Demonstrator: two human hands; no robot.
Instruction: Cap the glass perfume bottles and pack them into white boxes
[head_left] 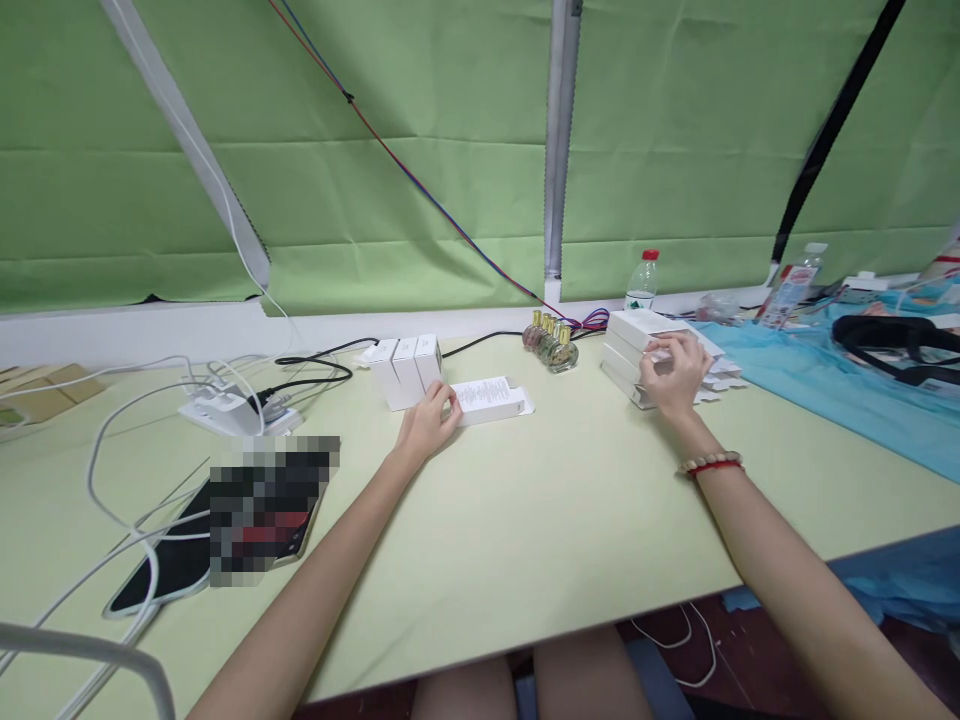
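Observation:
A small white carton (491, 398) with printed text lies flat near the middle of the table, an end flap open at its right. My left hand (431, 425) is closed on the carton's left end. Just behind that hand, several white cartons (405, 370) stand upright in a row. To the right, a stack of flat white cartons (626, 355) has loose flaps sticking out on its right side. My right hand (677, 370) has its fingers curled against this stack, gripping a carton there; the fingertips are partly hidden.
Small glass bottles with gold caps (551, 345) stand at the back, near a red-capped water bottle (643, 280). Left are a power strip (240, 410), white cables and a dark phone-like device (172, 550). Blue cloth (780, 385) and a black strap (885, 345) lie right.

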